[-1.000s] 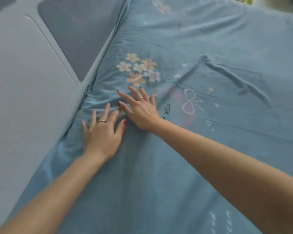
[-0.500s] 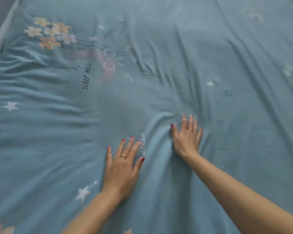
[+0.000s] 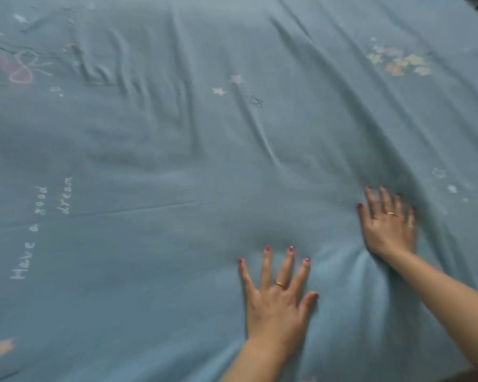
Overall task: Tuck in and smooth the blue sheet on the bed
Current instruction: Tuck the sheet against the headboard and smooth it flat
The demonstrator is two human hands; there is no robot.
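The blue sheet [image 3: 177, 166] covers the bed; smoothing looks to be the step in hand; the left hand [image 3: 276, 301] and right hand [image 3: 388, 224] lie flat on the sheet, fingers spread, gripping nothing; beyond the right hand long creases [image 3: 262, 125] remain, so the next sweep probably calls for pushing outward across them.
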